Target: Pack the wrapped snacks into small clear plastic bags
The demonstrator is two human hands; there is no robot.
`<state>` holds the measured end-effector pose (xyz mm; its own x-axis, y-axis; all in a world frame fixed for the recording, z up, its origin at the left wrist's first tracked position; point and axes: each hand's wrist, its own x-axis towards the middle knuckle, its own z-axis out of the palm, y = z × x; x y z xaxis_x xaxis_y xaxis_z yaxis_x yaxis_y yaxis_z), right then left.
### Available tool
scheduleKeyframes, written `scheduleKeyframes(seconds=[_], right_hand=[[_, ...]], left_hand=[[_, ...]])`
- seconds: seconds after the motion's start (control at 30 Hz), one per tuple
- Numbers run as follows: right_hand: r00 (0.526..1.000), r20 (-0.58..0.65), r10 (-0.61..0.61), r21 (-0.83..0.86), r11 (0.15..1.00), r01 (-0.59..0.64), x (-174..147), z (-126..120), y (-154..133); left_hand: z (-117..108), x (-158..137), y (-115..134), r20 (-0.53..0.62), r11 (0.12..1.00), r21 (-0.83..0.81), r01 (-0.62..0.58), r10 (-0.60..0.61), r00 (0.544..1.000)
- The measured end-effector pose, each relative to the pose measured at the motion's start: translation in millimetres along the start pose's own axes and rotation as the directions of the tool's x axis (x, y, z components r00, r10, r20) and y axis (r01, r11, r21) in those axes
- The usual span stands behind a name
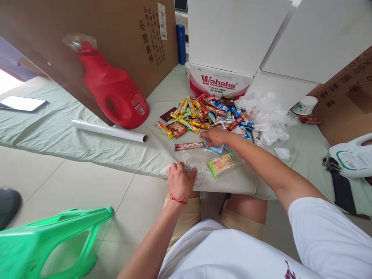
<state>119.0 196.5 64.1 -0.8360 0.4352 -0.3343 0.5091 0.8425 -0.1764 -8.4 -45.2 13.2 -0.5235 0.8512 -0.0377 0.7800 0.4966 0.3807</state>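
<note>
My left hand (180, 181) lies at the table's front edge, thumb apart from the fingers, against a clear plastic bag (200, 159). On the bag is a crispy bar in a clear and green wrapper (222, 164). Over the near side of a pile of wrapped snack bars (203, 110) reaches my right hand (215, 136), fingers bent down and apart. Just below its fingers sits a blue packet (215, 148), partly covered. A brown-red wrapped bar (189, 146) lies alone to the left of it. I see nothing held in either hand.
Behind the pile stands a Wahaha carton (221, 83). Crumpled clear plastic bags (270, 116) lie right of it. To the left are a red jug (116, 93) and a white roll (109, 131). A green stool (58, 236) stands on the floor.
</note>
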Motion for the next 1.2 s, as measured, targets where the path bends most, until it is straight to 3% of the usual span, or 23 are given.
scheduleKeyframes(seconds=[0.1, 0.2, 0.27, 0.37, 0.5, 0.6, 0.73, 0.83, 0.93, 1.03, 1.1, 1.13, 1.2], right_hand=[[0.999, -0.017, 0.042, 0.022, 0.999, -0.042, -6, 1, 2], [0.994, -0.095, -0.058, 0.089, 0.994, 0.066, -20, -4, -1], [0.974, -0.195, -0.111, 0.079, 0.988, 0.129, -41, -8, -9], [0.957, -0.273, -0.104, 0.007, 0.994, 0.109, -87, -5, -27], [0.967, -0.234, -0.105, -0.083, 0.993, 0.088, -148, 26, -48], [0.978, -0.180, -0.103, -0.076, 0.993, 0.090, -170, 63, -56], [0.977, -0.214, -0.006, 0.025, 1.000, 0.011, -169, 97, -60], [0.957, -0.279, 0.082, 0.073, 0.995, -0.064, -162, 104, -66], [0.960, -0.263, 0.090, 0.020, 0.996, -0.088, -157, 107, -77], [0.966, -0.251, 0.064, -0.059, 0.995, -0.081, -153, 113, -89], [0.956, -0.286, 0.069, -0.076, 0.993, -0.094, -152, 118, -94], [0.949, -0.307, 0.076, -0.069, 0.992, -0.102, -151, 121, -96], [0.936, -0.341, 0.092, -0.037, 0.993, -0.111, -151, 125, -98]], left_hand=[[-4, 4, 1, 0.072, 1.000, -0.010, -0.021, 0.021, 0.997], [-10, 9, 1, 0.136, 0.999, -0.039, -0.036, 0.041, 0.990], [-12, 10, 1, 0.139, 0.997, -0.064, -0.038, 0.046, 0.989], [-12, 10, -1, 0.105, 0.993, -0.102, -0.066, 0.076, 0.992], [-11, 11, -2, 0.073, 0.983, -0.154, -0.103, 0.115, 0.991], [-15, 16, -2, 0.146, 0.975, -0.216, -0.057, 0.090, 0.985], [-23, 25, -3, 0.265, 0.942, -0.331, -0.052, 0.146, 0.953], [-25, 29, -7, 0.256, 0.929, -0.370, -0.028, 0.131, 0.958], [-25, 31, -11, 0.240, 0.881, -0.470, 0.063, 0.058, 0.969], [-27, 26, -8, 0.336, 0.643, -0.710, 0.289, -0.052, 0.940], [-28, 21, -2, 0.414, 0.481, -0.772, 0.416, -0.115, 0.903], [-29, 18, 1, 0.425, 0.463, -0.772, 0.436, -0.133, 0.895], [-29, 13, 8, 0.359, 0.559, -0.746, 0.362, -0.121, 0.926]])
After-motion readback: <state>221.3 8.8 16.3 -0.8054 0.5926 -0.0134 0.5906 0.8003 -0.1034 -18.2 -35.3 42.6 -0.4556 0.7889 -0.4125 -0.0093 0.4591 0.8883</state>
